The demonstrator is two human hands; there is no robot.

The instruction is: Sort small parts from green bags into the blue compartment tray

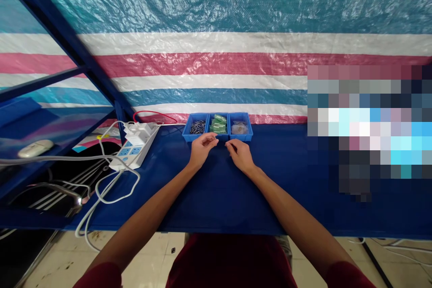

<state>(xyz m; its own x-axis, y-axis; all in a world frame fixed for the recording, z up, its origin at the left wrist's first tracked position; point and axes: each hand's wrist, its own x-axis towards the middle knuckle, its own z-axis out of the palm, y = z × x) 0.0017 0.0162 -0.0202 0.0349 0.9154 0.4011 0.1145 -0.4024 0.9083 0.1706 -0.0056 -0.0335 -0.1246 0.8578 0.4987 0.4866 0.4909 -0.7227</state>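
Three blue plastic bins stand in a row at the far edge of the blue table (276, 180). The left bin (187, 134) holds small metal screws or pins, the middle bin (218, 123) holds green packets, and the right bin (240, 128) holds clear plastic bags. My left hand (201, 149) hovers just in front of the left and middle bins, its fingers curled toward the thumb. My right hand (240, 155) is close by, in front of the right bin, with loosely bent fingers. Nothing shows in either hand, and neither visibly touches a bin.
A white power strip (135, 150) with plugs lies left of the bins, and white cables (111, 189) trail over the table's left side. A white mouse (35, 148) rests further left. A striped tarpaulin (216, 60) hangs behind the table. A pixelated patch hides the right side.
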